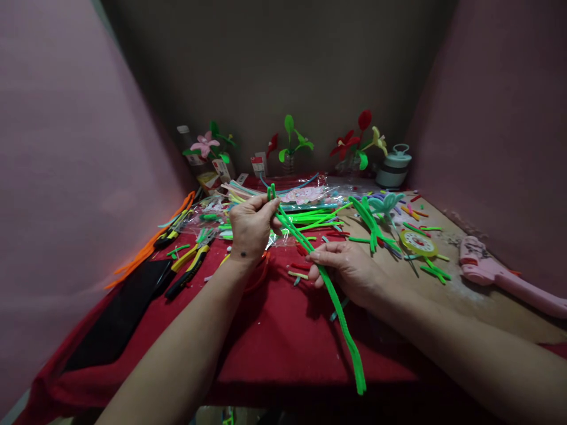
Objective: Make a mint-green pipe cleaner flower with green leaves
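Note:
Bright green pipe cleaners [339, 313] run slantwise between my two hands, their long end hanging down past the table's front edge. My left hand [253, 227] pinches them near the upper end, where short bent tips stick up above the thumb. Lower along the same strands, my right hand [343, 265] grips them between thumb and fingers. Behind my hands lies a pile of loose green pipe cleaners [314, 218] on clear plastic wrapping. A bundle of bent green pipe cleaners [370, 221] rests beyond my right hand.
Yellow-and-black pliers [190, 265] and a black flat object [121, 313] lie at left, beside orange pipe cleaners [150, 245]. At right are a yellow round dial [417, 242] and a pink glue gun [482, 262]. Pipe-cleaner flowers [206, 144] and a light-blue lidded container [394, 167] stand at the back.

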